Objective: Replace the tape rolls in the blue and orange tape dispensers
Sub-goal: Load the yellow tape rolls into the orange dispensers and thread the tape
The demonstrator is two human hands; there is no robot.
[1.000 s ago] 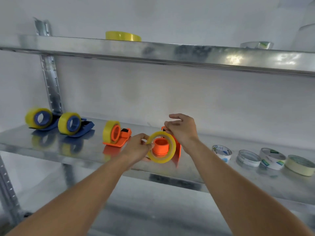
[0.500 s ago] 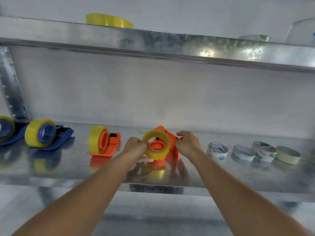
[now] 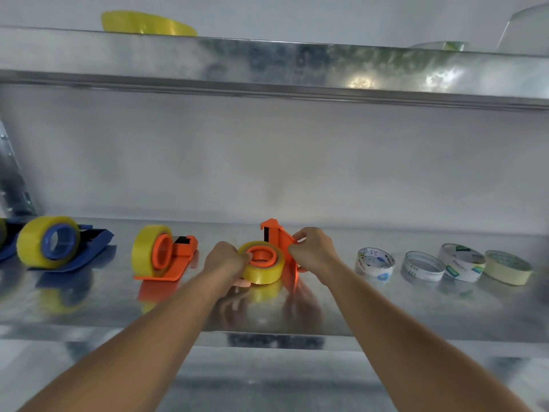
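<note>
An orange tape dispenser point(image 3: 277, 237) stands tipped on the metal shelf point(image 3: 386, 310) with a yellow tape roll point(image 3: 263, 270) around its orange hub. My left hand point(image 3: 225, 260) grips the roll's left side. My right hand point(image 3: 315, 249) holds the dispenser's orange body from the right. To the left sits a second orange dispenser point(image 3: 166, 255) loaded with yellow tape. Further left is a blue dispenser point(image 3: 59, 243) with yellow tape, and another blue one point(image 3: 4, 242) is cut off at the edge.
Several used tape cores and a cream roll point(image 3: 508, 266) line the shelf to the right, the nearest being a white core point(image 3: 375, 263). An upper shelf point(image 3: 267, 66) overhangs, carrying a yellow roll point(image 3: 145, 22). A steel upright point(image 3: 12, 179) stands at far left.
The dispenser and roll have come down from mid-air onto the shelf. The roll has tilted from facing me to lying nearly flat, and my view has shifted closer and to the right.
</note>
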